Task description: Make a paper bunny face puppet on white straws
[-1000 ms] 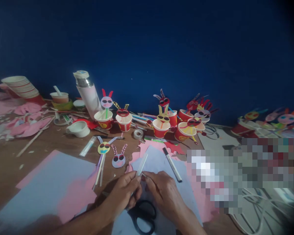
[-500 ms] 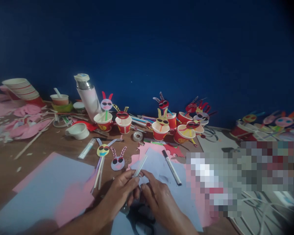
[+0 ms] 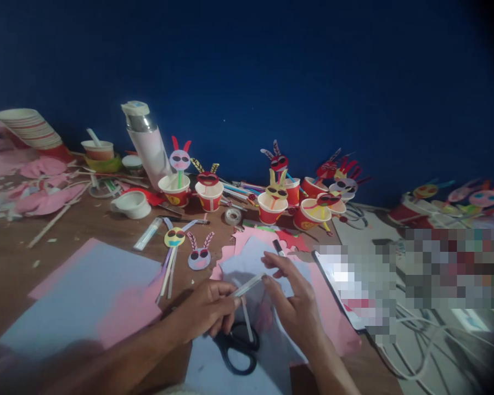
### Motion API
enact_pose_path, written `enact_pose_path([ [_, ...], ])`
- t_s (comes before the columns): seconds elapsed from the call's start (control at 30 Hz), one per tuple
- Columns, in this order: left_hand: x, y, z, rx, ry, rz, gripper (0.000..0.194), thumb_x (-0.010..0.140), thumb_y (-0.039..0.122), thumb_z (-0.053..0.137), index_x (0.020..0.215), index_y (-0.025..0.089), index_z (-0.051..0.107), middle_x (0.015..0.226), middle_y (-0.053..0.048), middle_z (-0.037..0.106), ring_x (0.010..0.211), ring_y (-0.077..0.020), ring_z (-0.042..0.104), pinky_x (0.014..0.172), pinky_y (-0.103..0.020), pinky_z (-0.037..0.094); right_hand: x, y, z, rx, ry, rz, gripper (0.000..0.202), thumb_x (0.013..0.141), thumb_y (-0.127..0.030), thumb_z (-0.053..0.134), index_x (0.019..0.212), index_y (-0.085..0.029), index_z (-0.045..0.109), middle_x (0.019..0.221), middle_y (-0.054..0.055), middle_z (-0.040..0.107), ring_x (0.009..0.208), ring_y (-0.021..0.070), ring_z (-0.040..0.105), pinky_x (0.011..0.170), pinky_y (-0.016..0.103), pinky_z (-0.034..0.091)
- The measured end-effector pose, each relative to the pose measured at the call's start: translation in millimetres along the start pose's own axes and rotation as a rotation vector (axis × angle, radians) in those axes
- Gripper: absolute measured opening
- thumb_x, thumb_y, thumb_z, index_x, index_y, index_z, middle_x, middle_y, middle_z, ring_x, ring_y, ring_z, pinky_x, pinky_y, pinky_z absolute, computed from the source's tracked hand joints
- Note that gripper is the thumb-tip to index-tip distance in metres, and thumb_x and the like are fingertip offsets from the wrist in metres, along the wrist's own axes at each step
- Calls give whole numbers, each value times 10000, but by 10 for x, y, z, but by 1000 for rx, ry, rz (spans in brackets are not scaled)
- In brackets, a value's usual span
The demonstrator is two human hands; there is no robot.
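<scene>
My left hand (image 3: 214, 307) is closed on a narrow whitish stick-like strip (image 3: 251, 284), pinching its near end; it points up to the right. Close to its far end is the thumb of my right hand (image 3: 292, 293), whose fingers are spread apart. Whether that thumb touches the strip I cannot tell. A second thin pale strip (image 3: 247, 321) slants down below my left fingers, over black-handled scissors (image 3: 241, 359). The scissors lie on lilac paper (image 3: 271, 340); their blades are hidden by my left hand. A marker (image 3: 278, 248) is partly covered by my right hand.
Lilac and pink sheets (image 3: 90, 291) lie at left. Ahead are a lilac rabbit face (image 3: 199, 258), a yellow face on sticks (image 3: 174, 237), a tape roll (image 3: 233, 216), red cups (image 3: 273, 211) with paper faces, and a flask (image 3: 148, 148). A phone-like device (image 3: 356, 321) and cables lie right.
My right hand has moved right and its fingers have spread. The strip in my left hand has tilted toward the right. A second strip and the scissor handles now show more clearly.
</scene>
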State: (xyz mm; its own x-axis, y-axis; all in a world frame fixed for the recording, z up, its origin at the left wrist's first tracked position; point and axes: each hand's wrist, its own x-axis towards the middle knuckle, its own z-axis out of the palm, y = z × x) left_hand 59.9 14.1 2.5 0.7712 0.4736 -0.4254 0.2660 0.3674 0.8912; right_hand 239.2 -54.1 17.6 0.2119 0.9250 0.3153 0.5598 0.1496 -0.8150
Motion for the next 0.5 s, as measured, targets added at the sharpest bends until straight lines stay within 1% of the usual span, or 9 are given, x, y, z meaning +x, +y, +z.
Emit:
enact_pose_path([
  [0.03,-3,13,-2,4,-28,-25,263,802,381,506,778,124,558,455,32,555,275,-24,326,304,-149,183,11,-9,-24,-7,-17,-21,291,849,-210,511,1135,-245,551,1071,50,596,957,166,537,798,279,427],
  [0.07,-6,25,-6,11,-63,-54,252,795,373,514,761,126,553,448,35,554,272,-24,326,302,-148,190,24,-25,-50,-11,-72,-39,265,850,-200,509,1103,-243,575,1061,49,601,976,166,535,818,282,422],
  [0.1,-7,35,-11,18,-103,-85,246,788,368,524,733,129,545,442,37,553,271,-25,329,301,-147,196,38,-46,-77,-15,-156,-56,230,852,-191,505,1052,-240,606,1038,45,612,981,164,539,833,282,417],
  [0.17,-8,42,-28,28,-192,-135,252,780,367,541,692,132,534,441,38,556,277,-25,339,302,-144,202,70,-103,-135,-63,-381,-66,199,854,-175,502,981,-238,642,967,26,641,921,149,567,812,266,417],
  [0.23,-5,28,-50,17,-270,-153,253,788,372,542,722,128,555,453,39,563,287,-26,351,305,-141,211,104,-168,-186,-167,-575,-87,186,847,-174,518,954,-239,655,887,6,667,837,144,586,765,263,411],
  [0.27,-3,17,-61,4,-295,-154,250,793,371,539,752,127,568,459,41,567,291,-26,353,307,-140,215,122,-199,-207,-219,-650,-96,187,842,-170,521,950,-241,657,865,-1,677,817,145,590,750,262,404],
  [0.33,1,-6,-80,-6,-328,-154,241,799,360,538,809,125,589,463,44,567,296,-29,353,309,-138,226,162,-255,-228,-291,-752,-110,195,834,-158,518,937,-238,662,850,-6,689,806,145,596,733,256,393],
  [0.4,0,-17,-92,17,-347,-163,230,794,342,543,807,121,606,456,44,561,295,-30,343,305,-140,223,207,-302,-223,-329,-823,-125,193,822,-151,513,902,-230,670,842,-4,695,802,145,599,716,248,385],
  [0.5,-17,-4,-95,73,-392,-180,214,785,317,548,801,124,638,453,41,558,288,-33,326,302,-147,224,272,-354,-188,-379,-929,-159,171,788,-149,521,810,-222,675,764,-7,692,728,144,597,654,243,369],
])
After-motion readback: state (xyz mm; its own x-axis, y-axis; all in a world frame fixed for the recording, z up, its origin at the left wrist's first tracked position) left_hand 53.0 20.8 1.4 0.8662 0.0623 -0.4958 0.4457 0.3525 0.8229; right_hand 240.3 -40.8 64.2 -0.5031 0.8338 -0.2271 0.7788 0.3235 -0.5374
